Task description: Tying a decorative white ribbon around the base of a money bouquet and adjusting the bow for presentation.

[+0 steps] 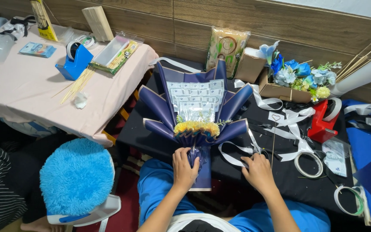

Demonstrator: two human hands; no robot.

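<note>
Left fingers (181,154) clenched round the wrapped neck (195,160) of the bouquet (194,107), left hand (184,167) upright at 6 o'clock of the fan. Right fingers (250,160) curled down onto a loop of white ribbon (232,150) at 3 o'clock of the neck; cannot tell whether pinching it or only resting on it, right hand (258,172) covering the tips.

Bouquet lying on the black bench (151,133), handle toward the body, navy wrap spread open toward 12 o'clock. Folded banknotes (194,96) stacked in the centre, yellow flowers (197,127) just below them, above the grip.

Judged step: neck held gathered, ribbon being found for it, nothing tied round it. Next move calls for a steady squeeze on the neck so the wrap keeps its fan, plus a free ribbon end clear of the tangle.

Further out at 3 o'clock: tape ring (308,165), red tape dispenser (323,120). At 1 o'clock: cardboard box of blue flowers (297,81). At 8 o'clock: fluffy blue stool (76,176). At 10 o'clock: pink-covered bench (22,94) with blue tape dispenser (74,60).
</note>
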